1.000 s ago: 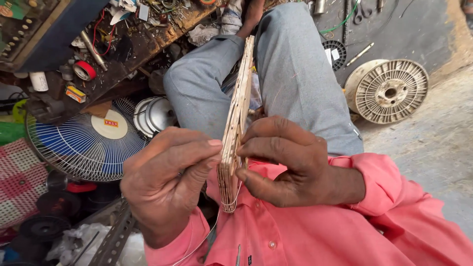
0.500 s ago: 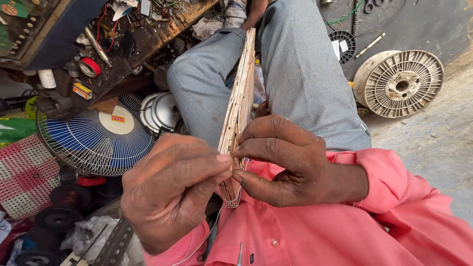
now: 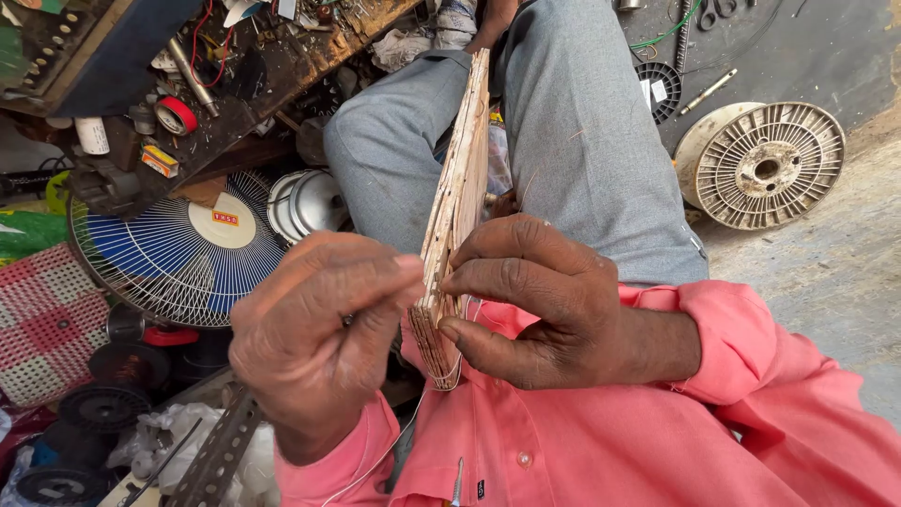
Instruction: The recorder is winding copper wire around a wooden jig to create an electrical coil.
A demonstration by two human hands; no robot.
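The left hand was pinched shut on a thin wire just beside the board's near end. The board stood on edge between the hands — long axis running away over the knees. The right hand gripped that same end.

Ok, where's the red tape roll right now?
In the head view, the red tape roll lies at upper left on the cluttered wooden bench, above the blue fan guard and well left of both hands.

Pink button shirt, long sleeves, grey trousers.
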